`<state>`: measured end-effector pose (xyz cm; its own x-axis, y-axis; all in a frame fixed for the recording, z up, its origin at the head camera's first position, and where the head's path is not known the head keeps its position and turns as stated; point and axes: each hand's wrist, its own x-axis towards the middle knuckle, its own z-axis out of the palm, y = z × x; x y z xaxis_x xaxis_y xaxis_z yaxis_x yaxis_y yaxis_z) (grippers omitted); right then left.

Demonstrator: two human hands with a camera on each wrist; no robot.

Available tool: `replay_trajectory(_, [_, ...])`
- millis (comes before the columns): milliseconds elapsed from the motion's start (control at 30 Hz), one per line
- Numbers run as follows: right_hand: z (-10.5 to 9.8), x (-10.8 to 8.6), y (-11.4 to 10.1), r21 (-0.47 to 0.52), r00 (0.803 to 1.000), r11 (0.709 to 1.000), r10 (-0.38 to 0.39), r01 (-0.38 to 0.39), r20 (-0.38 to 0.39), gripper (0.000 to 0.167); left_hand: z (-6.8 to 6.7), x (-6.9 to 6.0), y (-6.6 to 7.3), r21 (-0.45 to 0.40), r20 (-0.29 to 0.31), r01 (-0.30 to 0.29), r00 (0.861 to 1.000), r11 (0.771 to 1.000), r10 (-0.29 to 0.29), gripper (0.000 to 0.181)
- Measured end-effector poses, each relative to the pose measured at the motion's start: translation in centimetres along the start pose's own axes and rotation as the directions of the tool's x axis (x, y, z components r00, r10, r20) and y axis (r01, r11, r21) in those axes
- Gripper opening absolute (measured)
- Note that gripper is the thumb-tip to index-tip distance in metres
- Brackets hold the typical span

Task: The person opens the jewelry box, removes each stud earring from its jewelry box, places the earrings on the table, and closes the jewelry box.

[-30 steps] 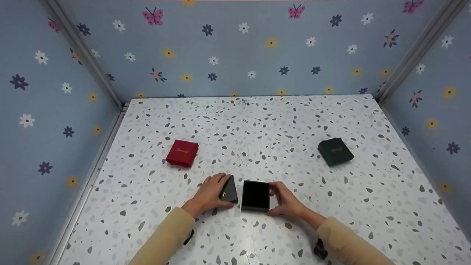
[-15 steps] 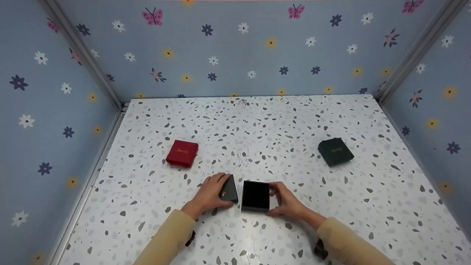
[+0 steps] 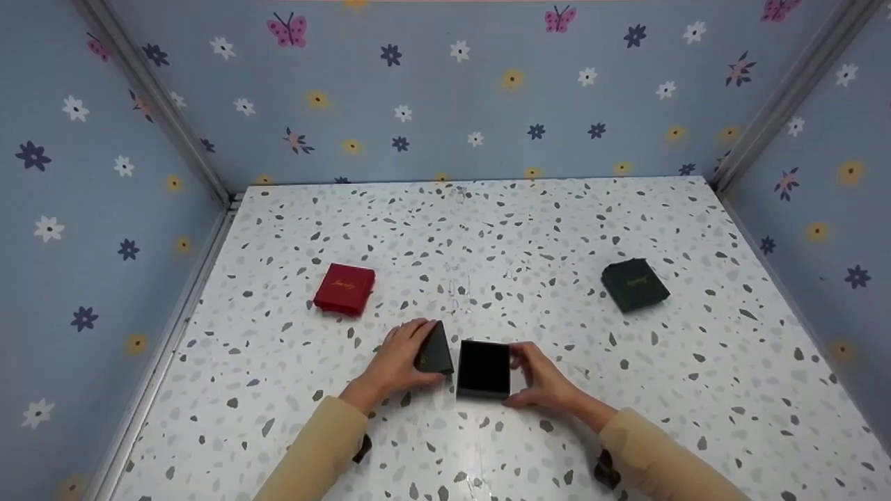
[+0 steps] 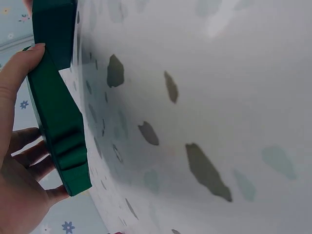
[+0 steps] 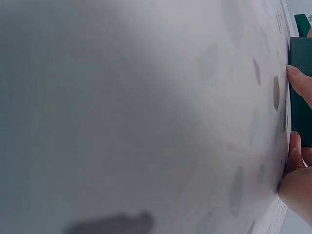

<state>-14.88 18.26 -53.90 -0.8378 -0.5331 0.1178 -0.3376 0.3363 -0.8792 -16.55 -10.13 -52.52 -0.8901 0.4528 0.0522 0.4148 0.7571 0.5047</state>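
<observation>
My left hand [image 3: 395,362] grips a dark green box lid [image 3: 435,351] by opposite edges, thumb on the near side. In the left wrist view the lid [image 4: 61,117] stands tilted on edge, with a ribbed or creased patch on its inner side. Just right of it lies the open box base [image 3: 484,370], black inside, flat on the table. My right hand [image 3: 546,381] holds this base by its right side, thumb at the near corner and fingers at the far one. The right wrist view catches only a strip of the green base [image 5: 302,114].
A red box [image 3: 345,289] with gold lettering sits at the left on the speckled table [image 3: 543,243]. Another dark green box [image 3: 635,286] lies at the right. Thin strands [image 3: 456,296], too fine to identify, lie between them. Flowered walls [image 3: 445,90] enclose the back and sides.
My left hand has moved the lid slightly away from me and to the right, and the lid is tilted more. The right hand and the base have stayed in place.
</observation>
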Motion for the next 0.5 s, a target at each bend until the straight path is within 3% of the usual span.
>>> replay_trajectory(233, [-0.2,0.1,-1.0,0.088,0.999,0.996,-0.015,0.012,0.035,0.08,-0.4,0.2,0.9,-0.013,-0.017,-0.025,1.0,1.0,0.025,0.09])
replay_trajectory(500, [-0.1,0.1,-0.4,0.065,1.0,0.998,0.011,-0.012,0.024,0.082,-0.2,0.5,2.0,-0.002,-0.006,-0.087,0.996,0.996,0.087,0.091])
